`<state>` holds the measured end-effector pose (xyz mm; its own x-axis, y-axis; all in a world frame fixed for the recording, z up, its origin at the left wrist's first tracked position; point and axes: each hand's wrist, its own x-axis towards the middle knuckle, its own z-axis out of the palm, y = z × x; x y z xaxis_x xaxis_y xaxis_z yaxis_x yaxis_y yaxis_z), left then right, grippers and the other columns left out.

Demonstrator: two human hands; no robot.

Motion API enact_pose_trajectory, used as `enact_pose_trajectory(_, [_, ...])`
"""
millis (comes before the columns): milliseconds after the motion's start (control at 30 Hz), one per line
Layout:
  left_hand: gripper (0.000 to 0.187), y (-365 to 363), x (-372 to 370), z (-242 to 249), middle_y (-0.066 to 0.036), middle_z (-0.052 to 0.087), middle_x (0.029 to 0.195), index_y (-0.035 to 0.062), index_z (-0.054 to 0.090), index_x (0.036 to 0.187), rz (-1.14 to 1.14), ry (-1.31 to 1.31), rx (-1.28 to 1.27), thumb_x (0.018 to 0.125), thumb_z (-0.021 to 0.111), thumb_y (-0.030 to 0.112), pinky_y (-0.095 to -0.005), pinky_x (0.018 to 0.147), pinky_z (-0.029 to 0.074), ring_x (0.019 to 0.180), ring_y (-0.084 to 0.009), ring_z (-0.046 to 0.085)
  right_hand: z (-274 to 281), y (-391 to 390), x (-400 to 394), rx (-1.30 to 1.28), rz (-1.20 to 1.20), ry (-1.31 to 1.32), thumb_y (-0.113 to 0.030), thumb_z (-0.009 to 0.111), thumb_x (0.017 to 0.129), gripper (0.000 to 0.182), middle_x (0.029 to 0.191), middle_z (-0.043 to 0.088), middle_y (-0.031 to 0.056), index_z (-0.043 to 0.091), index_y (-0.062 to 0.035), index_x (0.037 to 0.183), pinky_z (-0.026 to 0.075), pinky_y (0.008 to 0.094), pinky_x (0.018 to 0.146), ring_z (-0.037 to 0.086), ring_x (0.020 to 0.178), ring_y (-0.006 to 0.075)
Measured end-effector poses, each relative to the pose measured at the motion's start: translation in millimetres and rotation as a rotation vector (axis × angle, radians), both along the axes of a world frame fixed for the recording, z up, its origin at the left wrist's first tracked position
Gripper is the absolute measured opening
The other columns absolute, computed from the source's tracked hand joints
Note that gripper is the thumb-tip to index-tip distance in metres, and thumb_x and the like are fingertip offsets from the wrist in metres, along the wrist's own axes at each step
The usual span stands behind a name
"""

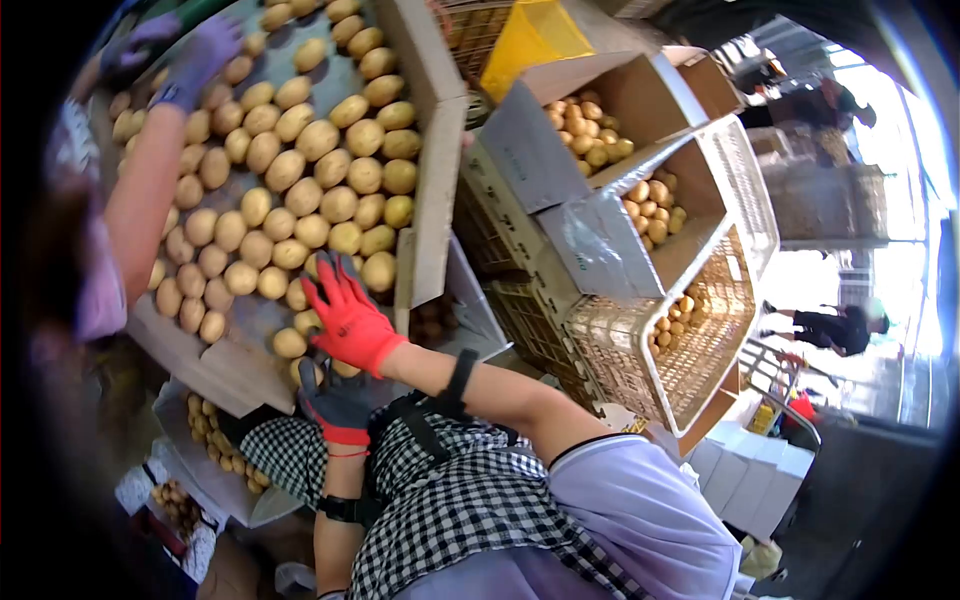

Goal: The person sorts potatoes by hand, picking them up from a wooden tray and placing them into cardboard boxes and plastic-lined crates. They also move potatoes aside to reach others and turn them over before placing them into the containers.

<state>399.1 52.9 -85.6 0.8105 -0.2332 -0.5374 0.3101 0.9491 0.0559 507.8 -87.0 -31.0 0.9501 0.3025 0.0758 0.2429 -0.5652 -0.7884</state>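
Many potatoes [285,170] cover a tray-like sorting table [250,335] with raised cardboard sides. My right hand [350,318], in a red glove with dark grey fingers, reaches over the near end of the potatoes. Its fingers are spread and touch them, palm down. Just below it, near the table's edge, is my left hand [335,405] in a matching glove, its grey side showing. The left fingers are apart, beside a potato [345,368] between the two hands; whether they touch it is hard to see.
A co-worker's gloved hands [205,55] reach over the potatoes at upper left. Cardboard boxes of potatoes [590,135] and a plastic crate [620,340] stand to the right. A lined container of potatoes [205,440] sits below the table. Other people [835,328] are farther back.
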Motion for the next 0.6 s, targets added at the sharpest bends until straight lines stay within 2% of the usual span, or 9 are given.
enact_pose_trajectory(67, [0.073,-11.1,15.6,41.3,-0.008,0.056,0.151,0.0128,0.059,0.143,0.061,0.381,0.043,0.095,0.054,0.068,-0.0569,0.121,0.028,0.141,-0.0291,0.049,-0.5,1.7,-27.8,-0.167,0.134,-0.075,-0.046,0.073,0.084,0.089,0.16,0.025,0.0333,0.039,-0.0039,0.155,0.017,0.0691,0.12,0.018,0.15,0.0572])
enact_pose_trajectory(133, [0.074,-7.8,23.0,55.0,-0.008,0.057,0.15,0.0114,0.06,0.14,0.072,0.627,0.129,0.094,0.054,0.069,-0.0535,0.12,0.033,0.134,-0.03,0.056,-1.6,-1.1,-8.7,-0.164,-0.125,-0.143,-0.047,0.07,0.087,0.081,0.157,0.032,0.0333,0.043,-0.0067,0.153,0.02,0.0678,0.118,0.027,0.146,0.0559])
enact_pose_trajectory(167, [0.061,6.7,-5.3,0.2,-0.004,0.067,0.13,0.0177,0.063,0.132,0.176,0.368,0.047,0.094,0.058,0.066,-0.0567,0.114,0.039,0.13,-0.0295,0.056,21.1,-1.6,14.6,-0.331,-0.138,-0.182,-0.047,0.066,0.091,0.079,0.156,0.034,0.0344,0.042,-0.0068,0.154,0.017,0.0667,0.119,0.027,0.145,0.0557])
enact_pose_trajectory(200, [0.047,0.6,-4.1,10.7,0.0,0.07,0.12,0.019,0.065,0.127,0.169,0.374,0.139,0.1,0.054,0.056,-0.0543,0.111,0.042,0.126,-0.029,0.058,27.2,10.7,26.5,-0.462,-0.208,-0.21,-0.048,0.064,0.093,0.077,0.155,0.034,0.0348,0.041,-0.0068,0.154,0.014,0.0661,0.12,0.026,0.146,0.056])
enact_pose_trajectory(233, [0.037,-1.7,-18.3,-17.5,-0.003,0.069,0.121,0.0154,0.062,0.126,0.226,0.168,0.174,0.103,0.055,0.043,-0.0442,0.108,0.045,0.119,-0.0247,0.062,23.5,25.1,19.4,-0.499,-0.139,-0.16,-0.05,0.063,0.093,0.08,0.155,0.033,0.036,0.039,-0.0064,0.155,0.013,0.0664,0.12,0.024,0.147,0.0568])
enact_pose_trajectory(333, [0.04,4.8,-53.5,-91.2,-0.006,0.067,0.126,0.0121,0.058,0.131,0.102,-0.093,0.454,0.104,0.056,0.041,-0.0363,0.107,0.045,0.117,-0.0204,0.062,-5.8,28.5,-42.9,-0.373,0.132,-0.1,-0.05,0.064,0.092,0.083,0.153,0.033,0.039,0.037,-0.0054,0.156,0.016,0.0678,0.119,0.023,0.146,0.059])
enact_pose_trajectory(433, [0.031,-16.9,7.8,53.6,-0.006,0.07,0.114,0.0115,0.063,0.125,0.207,0.137,0.62,0.103,0.06,0.033,-0.0348,0.104,0.05,0.111,-0.0196,0.067,19.4,17.1,5.7,-0.433,-0.106,-0.264,-0.051,0.065,0.092,0.082,0.154,0.031,0.0401,0.039,-0.0057,0.156,0.02,0.0696,0.118,0.026,0.143,0.0631])
enact_pose_trajectory(533, [0.044,-9.6,14.4,33.2,-0.006,0.067,0.127,0.011,0.058,0.134,0.276,0.245,0.439,0.103,0.06,0.041,-0.0366,0.11,0.047,0.119,-0.0208,0.064,11.9,42.4,32.4,-0.469,-0.06,-0.232,-0.049,0.062,0.094,0.078,0.154,0.03,0.0412,0.039,-0.0066,0.156,0.019,0.0706,0.117,0.024,0.142,0.0649])
enact_pose_trajectory(600, [0.055,-6.7,20.3,29.1,-0.006,0.061,0.139,0.0107,0.052,0.143,0.321,0.233,0.329,0.101,0.062,0.045,-0.037,0.113,0.044,0.126,-0.0215,0.06,-13.4,48.0,-13.8,-0.541,0.051,-0.181,-0.053,0.06,0.093,0.08,0.155,0.029,0.0412,0.039,-0.0076,0.156,0.018,0.0677,0.119,0.024,0.144,0.0628])
